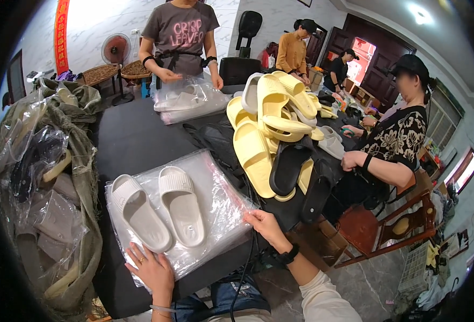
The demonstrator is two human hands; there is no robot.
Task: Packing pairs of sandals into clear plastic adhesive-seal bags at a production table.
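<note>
Near edge of the black-covered surface: a stack of clear plastic bags is laid flat, and a pair of pale grey moulded foam slides is set on top, side by side, toes toward the far side.

The left hand is pressed flat on the near edge of the plastic bags, just near of the left slide's heel; its grip is released, fingers spread, nothing clasped. A ring is seen on one finger.

The right hand is placed at the right corner of the bags; the fingertips are pinched on the plastic edge, so the grip is closed on the bags. A dark watch band is worn at the wrist.

Right and far of the bags, a heap of pale yellow foam slides is piled on the surface, with black foam slides leaning against its near side.

On the left, a large olive sack holding bagged slides is slumped beside the surface.

At the far end, a person in a grey T-shirt is seen over another bagged pair. At the right, a seated person in a patterned dark top is positioned near the yellow heap.
</note>
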